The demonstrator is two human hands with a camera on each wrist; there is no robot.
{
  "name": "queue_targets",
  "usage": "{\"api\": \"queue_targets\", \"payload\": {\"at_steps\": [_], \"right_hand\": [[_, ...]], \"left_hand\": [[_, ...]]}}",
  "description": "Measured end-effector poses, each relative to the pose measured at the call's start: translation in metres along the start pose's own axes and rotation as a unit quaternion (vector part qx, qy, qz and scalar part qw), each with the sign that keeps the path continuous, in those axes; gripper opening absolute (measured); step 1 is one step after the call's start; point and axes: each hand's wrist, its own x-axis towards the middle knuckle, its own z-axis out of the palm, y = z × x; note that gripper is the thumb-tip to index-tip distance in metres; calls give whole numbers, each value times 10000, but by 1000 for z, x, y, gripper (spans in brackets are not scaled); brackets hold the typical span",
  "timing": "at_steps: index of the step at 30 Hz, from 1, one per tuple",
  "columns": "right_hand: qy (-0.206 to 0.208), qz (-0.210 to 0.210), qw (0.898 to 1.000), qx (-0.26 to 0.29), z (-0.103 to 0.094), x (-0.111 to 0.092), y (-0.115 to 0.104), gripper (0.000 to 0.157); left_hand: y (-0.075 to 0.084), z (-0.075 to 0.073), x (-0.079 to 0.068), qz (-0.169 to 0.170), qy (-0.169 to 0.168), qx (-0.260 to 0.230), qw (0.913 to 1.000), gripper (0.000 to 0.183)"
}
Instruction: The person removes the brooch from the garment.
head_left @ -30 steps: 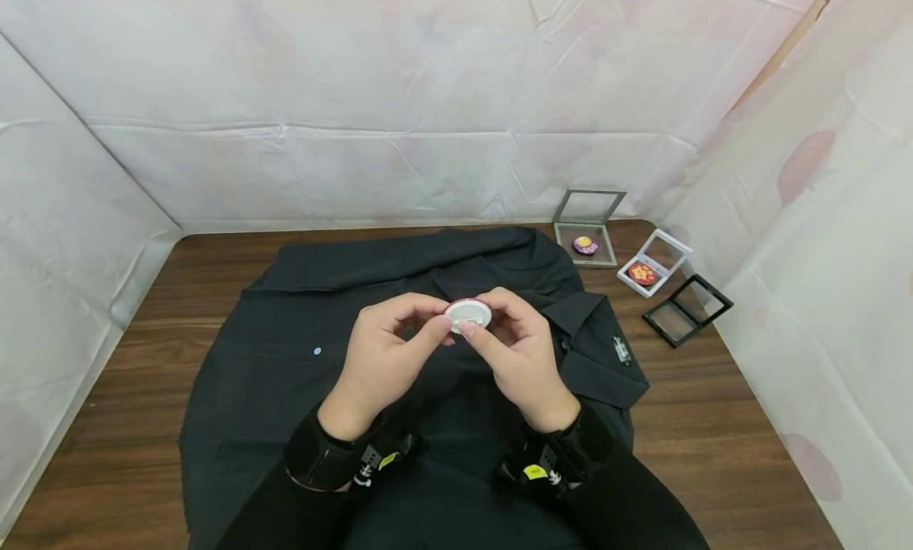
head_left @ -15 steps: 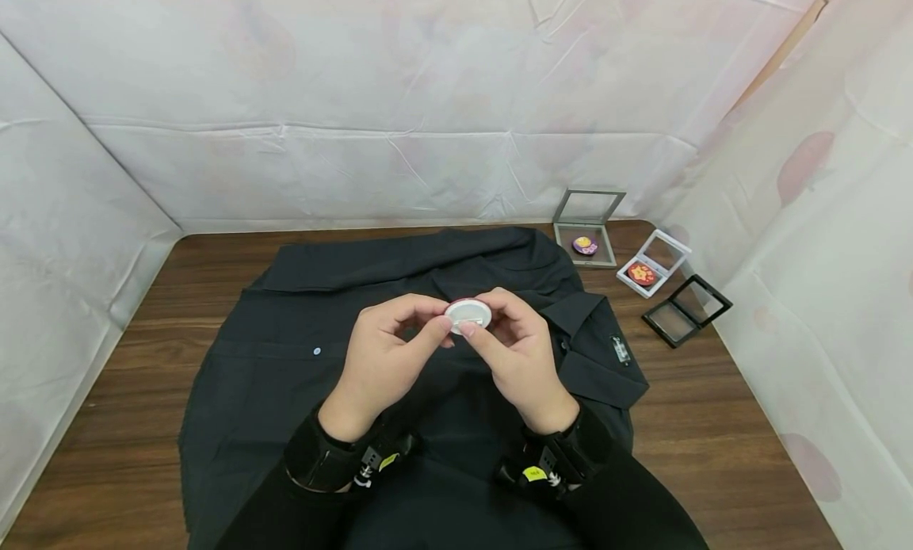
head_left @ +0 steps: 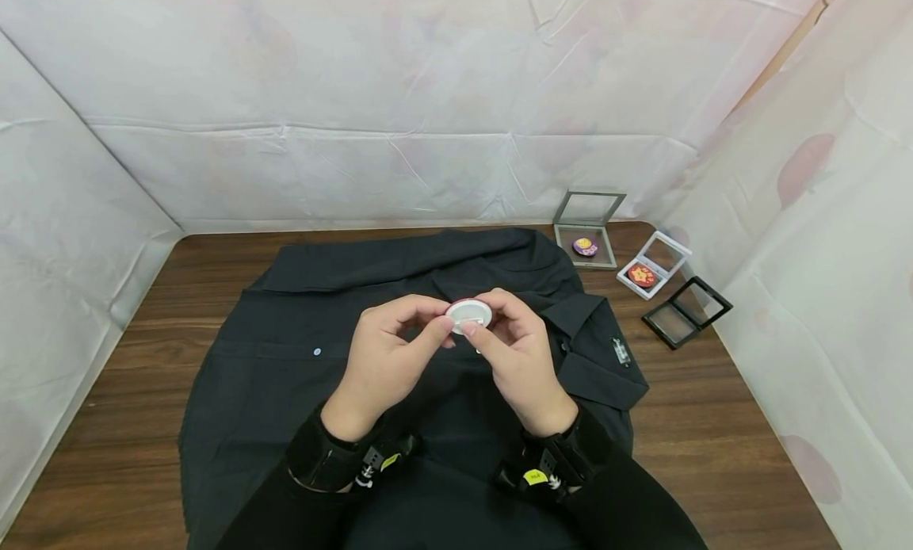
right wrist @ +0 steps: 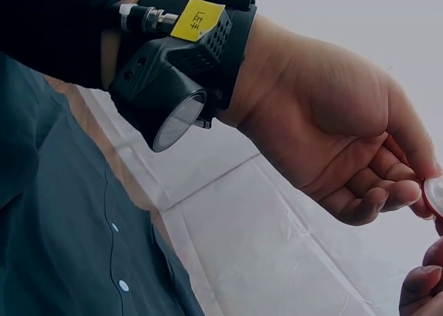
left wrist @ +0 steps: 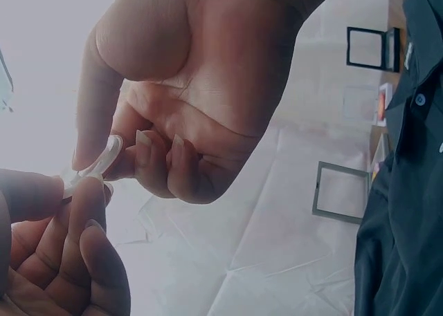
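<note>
A round button badge (head_left: 467, 312) with a white back and red rim is held above a dark shirt (head_left: 257, 399), back side towards me. My left hand (head_left: 385, 352) pinches its left edge between thumb and fingers. From the other side, my right hand (head_left: 519, 356) pinches it too, its thumb over the pin on the back. The left wrist view shows the badge (left wrist: 102, 162) nearly edge-on, between the right hand (left wrist: 187, 101) above and the left fingers (left wrist: 83, 222) below. At the right wrist view's edge, the badge (right wrist: 435, 193) is partly cut off.
Three open framed cases stand right of the shirt: a grey one (head_left: 611, 253) with a purple badge (head_left: 586, 247), a white one (head_left: 667, 274) with a red badge (head_left: 642, 276), and a black one (head_left: 674, 334). A small shiny piece (head_left: 621, 351) lies on the shirt. White cloth (head_left: 357, 169) hangs behind.
</note>
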Motion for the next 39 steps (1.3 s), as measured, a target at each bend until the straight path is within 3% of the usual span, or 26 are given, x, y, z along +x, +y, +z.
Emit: {"api": "queue_targets", "payload": {"at_steps": [5, 15, 29, 39], "right_hand": [[67, 143, 9999, 70, 0, 0, 0, 14], [137, 488, 9970, 589, 3, 0, 0, 27], [275, 308, 9991, 46, 6, -3, 3, 19], [179, 1095, 9938, -23, 4, 0, 0, 25]], "left_hand": [[-1, 1, 0, 15, 7, -15, 10000, 13], [0, 1, 1, 57, 104, 46, 9999, 12], [-2, -2, 1, -10, 169, 216, 9996, 12], [-1, -3, 3, 24, 212, 306, 9993, 11]]}}
